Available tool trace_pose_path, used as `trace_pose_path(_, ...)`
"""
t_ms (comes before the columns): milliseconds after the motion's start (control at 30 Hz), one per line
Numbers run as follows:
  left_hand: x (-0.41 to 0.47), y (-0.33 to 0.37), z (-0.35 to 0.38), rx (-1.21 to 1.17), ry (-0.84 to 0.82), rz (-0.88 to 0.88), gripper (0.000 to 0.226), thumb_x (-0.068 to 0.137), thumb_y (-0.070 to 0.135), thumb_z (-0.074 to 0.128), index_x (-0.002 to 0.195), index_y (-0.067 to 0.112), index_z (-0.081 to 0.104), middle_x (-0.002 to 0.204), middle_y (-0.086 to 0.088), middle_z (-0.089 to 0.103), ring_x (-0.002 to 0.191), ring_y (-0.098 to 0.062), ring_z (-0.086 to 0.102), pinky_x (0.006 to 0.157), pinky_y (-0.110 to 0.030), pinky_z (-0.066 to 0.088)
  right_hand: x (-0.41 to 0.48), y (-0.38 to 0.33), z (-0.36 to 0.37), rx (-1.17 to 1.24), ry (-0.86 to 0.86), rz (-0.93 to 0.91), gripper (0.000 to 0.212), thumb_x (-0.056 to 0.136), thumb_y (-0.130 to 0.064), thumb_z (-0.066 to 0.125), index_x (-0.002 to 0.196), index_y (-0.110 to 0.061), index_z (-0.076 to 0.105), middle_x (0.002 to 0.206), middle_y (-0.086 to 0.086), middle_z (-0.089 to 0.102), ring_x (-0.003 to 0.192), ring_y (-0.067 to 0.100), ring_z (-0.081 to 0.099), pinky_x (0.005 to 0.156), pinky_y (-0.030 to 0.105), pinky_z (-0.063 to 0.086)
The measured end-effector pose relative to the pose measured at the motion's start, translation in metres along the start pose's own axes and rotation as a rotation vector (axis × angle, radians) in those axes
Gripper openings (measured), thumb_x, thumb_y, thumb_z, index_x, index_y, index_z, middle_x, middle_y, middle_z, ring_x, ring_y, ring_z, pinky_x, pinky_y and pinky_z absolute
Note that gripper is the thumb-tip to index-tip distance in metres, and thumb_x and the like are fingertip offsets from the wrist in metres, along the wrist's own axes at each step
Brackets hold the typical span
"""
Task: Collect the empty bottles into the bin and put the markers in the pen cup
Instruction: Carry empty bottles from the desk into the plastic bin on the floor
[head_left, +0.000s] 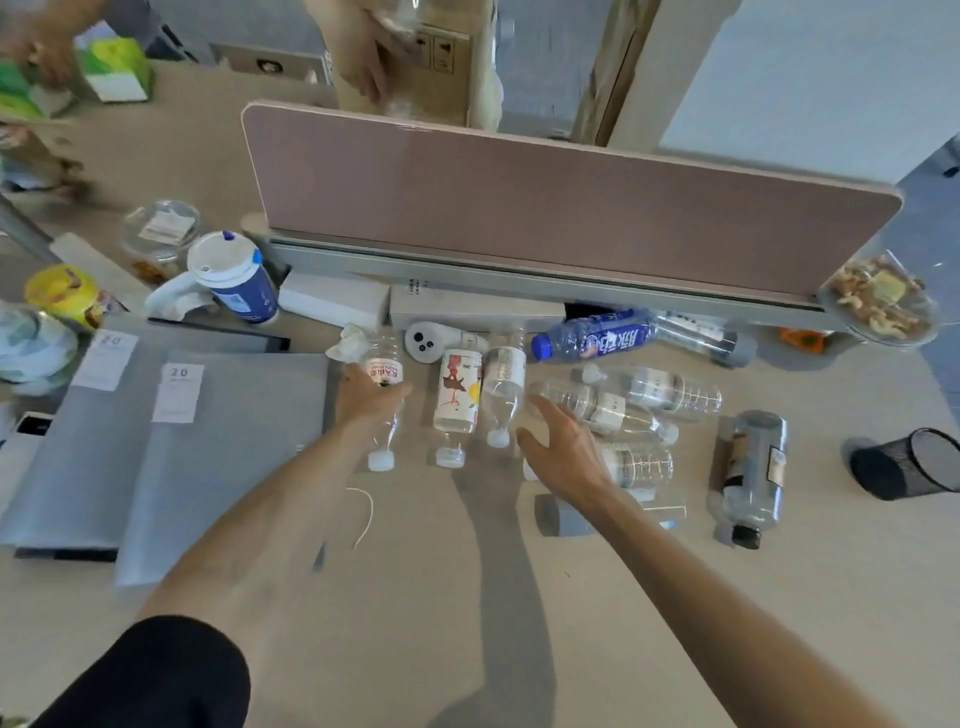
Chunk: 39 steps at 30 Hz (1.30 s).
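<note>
Far left, grey folders (208, 441) covered that side of the surface (779, 597), so no sweep room there. Left hand (370, 399) had its grip wrapped round the middle of the red-label bottle (385, 370), which lay flat w/ its white cap toward the person. Just right of it lay the picture-label bottle (457, 395) & the white-label bottle (505, 374), near-parallel, caps the same way. Right hand (563, 452) hovered w/ grip wide, fingers spread, holding nothing, over the near end of a cluster of clear bottles (649, 389); whether it touched them I couldn't tell. A blue-label bottle (597, 338) sat further back by the partition (519, 208). Further right lay a black-capped bottle (753, 467), then the mesh pen cup (904, 462) near the right edge.

Step in hand, prob.: bottle collecting, starting on the left. No bin in view & no markers I could make out, so the nxt move likely calls for lifting the gripped bottle, a second grab by the right hand, then a turn to find the bin. Open room was the near half of the surface; the back was walled by the partition.
</note>
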<state>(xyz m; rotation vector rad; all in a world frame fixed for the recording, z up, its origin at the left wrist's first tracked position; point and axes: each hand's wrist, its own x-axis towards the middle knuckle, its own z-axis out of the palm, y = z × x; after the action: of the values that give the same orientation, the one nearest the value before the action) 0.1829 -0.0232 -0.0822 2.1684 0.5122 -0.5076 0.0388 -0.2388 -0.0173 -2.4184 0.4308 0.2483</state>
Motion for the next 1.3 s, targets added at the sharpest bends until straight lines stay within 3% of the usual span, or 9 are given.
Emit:
trace_pose_path(167,-0.05,0.008,-0.025,-0.322,0.007,0.013,0.051,0.071,0.032,0.076,0.111,0.027,0.046,0.092,0.0,0.064,0.077,-0.019,0.067,0.075,-0.041,0.06,0.009,-0.013,-0.004,0.021,-0.059,-0.063,0.054,0.096,-0.028,0.051,0.148,-0.022,0.037,0.148,0.008,0.043,0.118,0.027,0.055,0.088,0.037,0.046)
trace_pose_path(333,-0.106,0.005,-0.047,-0.367,0.044,0.038,0.055,0.073,0.034,0.077,0.118,0.029,0.046,0.096,-0.002,0.065,0.079,-0.022,0.07,0.062,-0.035,0.06,0.022,-0.021,0.014,0.092,-0.123,-0.101,0.057,0.093,-0.032,0.053,0.147,-0.022,0.038,0.147,0.009,0.044,0.112,0.027,0.06,0.087,0.044,0.055)
trace_pose_path(433,-0.128,-0.007,-0.054,-0.45,0.085,-0.006,0.057,0.072,0.035,0.078,0.118,0.029,0.045,0.099,-0.004,0.065,0.082,-0.025,0.07,0.07,-0.046,0.062,0.034,-0.028,0.03,0.151,-0.064,-0.038,0.058,0.09,-0.032,0.056,0.145,-0.021,0.04,0.143,0.014,0.044,0.11,0.031,0.059,0.086,0.048,0.055)
trace_pose_path(533,-0.141,-0.026,-0.062,-0.522,0.108,-0.04,0.052,0.075,0.029,0.079,0.114,0.027,0.046,0.099,-0.006,0.065,0.078,-0.024,0.069,0.071,-0.049,0.061,0.046,-0.038,0.048,0.111,-0.072,0.045,0.062,0.088,-0.029,0.057,0.146,-0.019,0.037,0.143,0.015,0.039,0.12,0.034,0.05,0.094,0.05,0.05)
trace_pose_path(733,-0.143,-0.048,-0.09,-0.597,0.109,-0.052,0.05,0.08,0.017,0.077,0.118,0.024,0.045,0.093,-0.004,0.062,0.071,-0.022,0.064,0.069,-0.047,0.059,0.07,-0.044,0.079,-0.213,-0.194,-0.126,0.071,0.087,-0.031,0.059,0.149,-0.019,0.028,0.155,0.019,0.014,0.139,0.041,0.027,0.104,0.051,0.04)
trace_pose_path(867,-0.136,-0.06,-0.103,-0.566,0.082,-0.042,0.051,0.079,0.019,0.078,0.12,0.023,0.047,0.095,-0.003,0.063,0.072,-0.018,0.066,0.068,-0.04,0.06,0.08,-0.041,0.097,-0.312,-0.259,-0.143,0.068,0.083,-0.034,0.064,0.144,-0.021,0.036,0.158,0.017,-0.001,0.145,0.04,0.002,0.117,0.052,0.022)
trace_pose_path(967,-0.128,-0.066,-0.11,-0.539,0.042,-0.029,0.053,0.078,0.021,0.078,0.12,0.025,0.046,0.094,-0.001,0.063,0.076,-0.017,0.067,0.075,-0.042,0.061,0.08,-0.044,0.104,-0.322,-0.157,-0.153,0.069,0.081,-0.034,0.065,0.143,-0.02,0.039,0.156,0.017,0.008,0.142,0.042,0.013,0.115,0.05,0.024)
trace_pose_path(1167,-0.119,-0.077,-0.118,-0.569,0.028,-0.037,0.055,0.077,0.025,0.079,0.121,0.029,0.047,0.098,0.001,0.063,0.085,-0.016,0.068,0.076,-0.04,0.061,0.091,-0.063,0.112,-0.105,-0.07,0.08,0.097,0.081,-0.033,0.075,0.153,-0.022,0.011,0.158,0.019,0.001,0.135,0.046,0.031,0.105,0.05,0.036)
trace_pose_path(1300,-0.115,-0.083,-0.122,-0.555,0.029,-0.04,0.057,0.075,0.028,0.08,0.121,0.031,0.047,0.099,0.002,0.063,0.086,-0.014,0.068,0.074,-0.037,0.062,0.098,-0.065,0.12,-0.035,-0.046,0.153,0.109,0.075,-0.03,0.077,0.154,-0.02,0.003,0.147,0.026,0.021,0.125,0.049,0.043,0.103,0.05,0.041)
